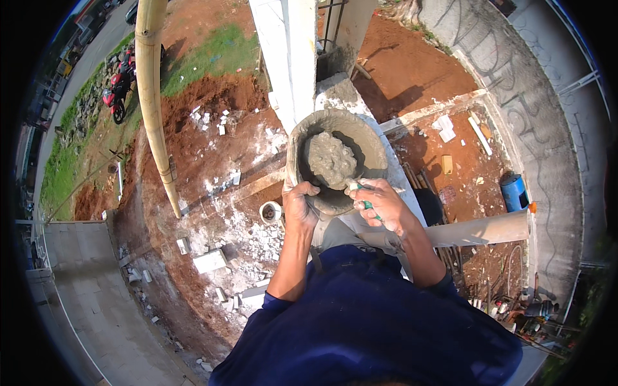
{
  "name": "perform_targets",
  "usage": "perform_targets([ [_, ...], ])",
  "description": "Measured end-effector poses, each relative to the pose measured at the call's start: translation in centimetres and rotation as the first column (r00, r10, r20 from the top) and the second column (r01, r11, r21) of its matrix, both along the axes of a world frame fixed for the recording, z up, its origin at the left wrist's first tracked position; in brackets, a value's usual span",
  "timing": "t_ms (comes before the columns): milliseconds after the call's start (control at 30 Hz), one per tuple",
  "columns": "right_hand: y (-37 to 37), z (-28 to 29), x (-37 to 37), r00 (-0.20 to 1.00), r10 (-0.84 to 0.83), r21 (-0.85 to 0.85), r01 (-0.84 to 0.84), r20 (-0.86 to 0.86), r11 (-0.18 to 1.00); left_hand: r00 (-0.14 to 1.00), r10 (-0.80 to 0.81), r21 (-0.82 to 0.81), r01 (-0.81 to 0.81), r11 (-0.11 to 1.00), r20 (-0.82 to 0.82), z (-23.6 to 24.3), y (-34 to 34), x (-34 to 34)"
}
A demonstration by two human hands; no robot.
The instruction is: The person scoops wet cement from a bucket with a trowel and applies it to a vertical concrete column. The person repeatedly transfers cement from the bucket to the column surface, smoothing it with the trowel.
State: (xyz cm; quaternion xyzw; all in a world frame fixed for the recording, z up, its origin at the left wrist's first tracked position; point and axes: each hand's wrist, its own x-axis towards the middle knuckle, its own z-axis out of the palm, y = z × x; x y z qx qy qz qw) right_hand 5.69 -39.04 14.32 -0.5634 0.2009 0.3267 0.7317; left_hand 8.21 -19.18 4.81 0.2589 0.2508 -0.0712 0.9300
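Note:
A round, cement-crusted bucket (376, 141) stands in front of me at the near end of a pale wall top (342, 95). Inside it, a heap of wet grey mortar (330, 159) sits toward the left. My left hand (300, 202) is closed on the bucket's near left rim, thumb over the edge. At the near right rim, my right hand (383, 204) is wrapped around a green-handled tool (368, 205). The tool's working end cannot be made out.
A bamboo pole (152, 96) rises at left, and a white panel or column (283, 51) stands beyond the bucket. Well below lies red soil with white block rubble (254, 244) and a small pail (271, 211). A thick pale beam (479, 229) and a blue drum (514, 192) are at right.

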Motion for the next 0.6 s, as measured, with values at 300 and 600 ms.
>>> perform_targets([
  [300,-1.6,3.6,6.4,0.982,-0.143,0.025,0.141,0.121,0.990,1.000,-0.010,0.032,0.010,0.999,0.006,-5.9,-0.3,3.5],
  [600,1.6,3.0,23.4,0.866,-0.252,-0.228,0.375,0.432,0.899,0.995,0.094,-0.007,-0.094,0.996,0.038,-4.2,3.0,-2.1],
])
